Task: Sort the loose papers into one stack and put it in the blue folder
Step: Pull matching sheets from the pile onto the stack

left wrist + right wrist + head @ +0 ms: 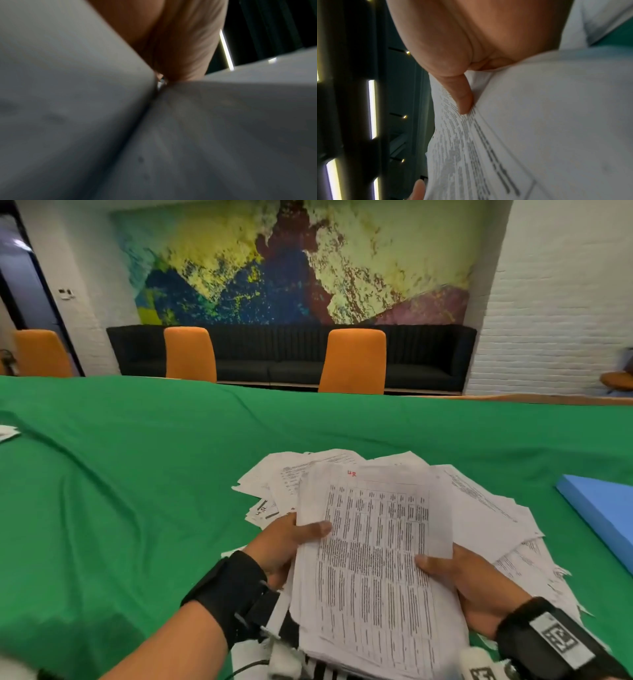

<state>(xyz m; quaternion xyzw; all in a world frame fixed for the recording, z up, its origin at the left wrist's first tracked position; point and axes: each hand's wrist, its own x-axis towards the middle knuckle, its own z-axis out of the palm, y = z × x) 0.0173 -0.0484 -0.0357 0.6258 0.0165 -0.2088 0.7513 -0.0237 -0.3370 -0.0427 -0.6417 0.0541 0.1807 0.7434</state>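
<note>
Head view shows both hands holding one thick stack of papers (373, 549) above the near edge of the bench (137, 474), which is covered in a green cloth. The left hand (284, 546) grips the stack's left edge, thumb curled over the top printed sheet, fingers hidden beneath; the right hand (469, 587) grips the right edge the same way, thumb pressed on the table of print. The top sheet carries dense columns of text and a small red mark near its upper edge. Under and beyond the held stack, more loose papers (507, 518) fan out untidily, some with torn or ragged edges; whether they lie on the cloth or are partly lifted cannot be told. The blue folder (603, 508) lies shut on the bench toward its right edge, near the fanned sheets but apart from the hands. A scrap of white paper (7, 433) sits at the far left edge. Beyond the bench stand orange chairs (354, 361), a dark sofa (291, 354) and a painted mural (291, 261). Left wrist view is blurred, showing paper surfaces meeting at the palm (180, 47). Right wrist view shows the thumb (462, 97) pressing printed sheets (539, 121).
</note>
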